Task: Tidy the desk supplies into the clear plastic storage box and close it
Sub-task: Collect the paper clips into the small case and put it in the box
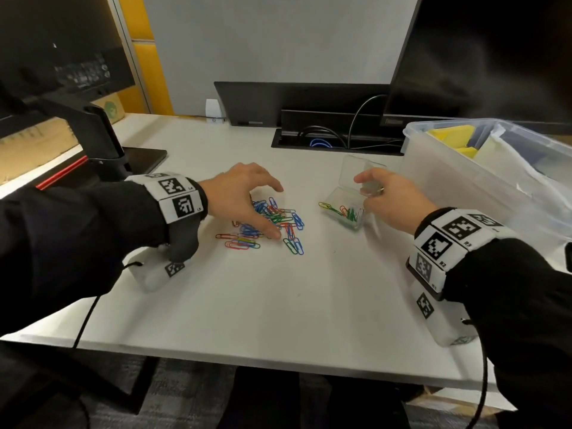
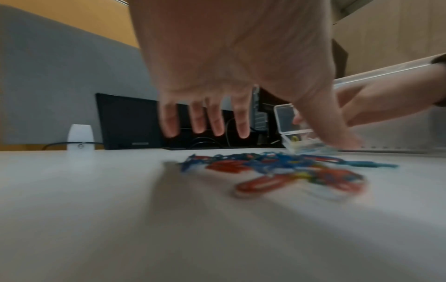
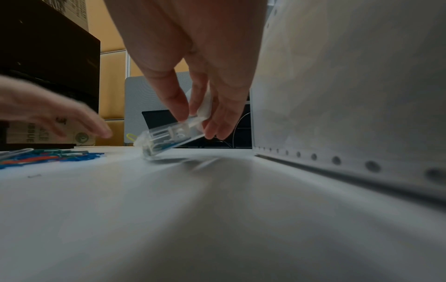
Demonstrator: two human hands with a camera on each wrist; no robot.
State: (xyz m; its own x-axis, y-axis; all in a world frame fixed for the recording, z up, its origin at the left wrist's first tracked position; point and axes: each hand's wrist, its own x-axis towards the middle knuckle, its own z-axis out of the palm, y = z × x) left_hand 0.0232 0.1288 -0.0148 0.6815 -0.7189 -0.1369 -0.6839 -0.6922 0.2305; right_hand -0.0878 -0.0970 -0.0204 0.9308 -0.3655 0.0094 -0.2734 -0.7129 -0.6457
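A pile of coloured paper clips (image 1: 266, 224) (image 2: 277, 167) (image 3: 48, 155) lies mid-desk. My left hand (image 1: 244, 196) (image 2: 231, 122) hovers over the pile with fingers spread, holding nothing. A small clear plastic clip case (image 1: 346, 212) (image 2: 296, 137) (image 3: 169, 137) sits right of the pile, lid up, tilted with one edge on the desk and several clips inside. My right hand (image 1: 383, 196) (image 3: 202, 122) grips the case's raised end between thumb and fingers. A large clear storage box (image 1: 483, 168) (image 3: 350, 95) stands open at the right.
A monitor stand (image 1: 102, 140) and its base sit at the left. A cable tray slot (image 1: 334, 140) with wires runs along the back of the white desk (image 1: 278, 305). Yellow pads (image 1: 458, 140) lie in the big box. A small white device (image 1: 213, 109) (image 2: 79, 137) stands at the back.
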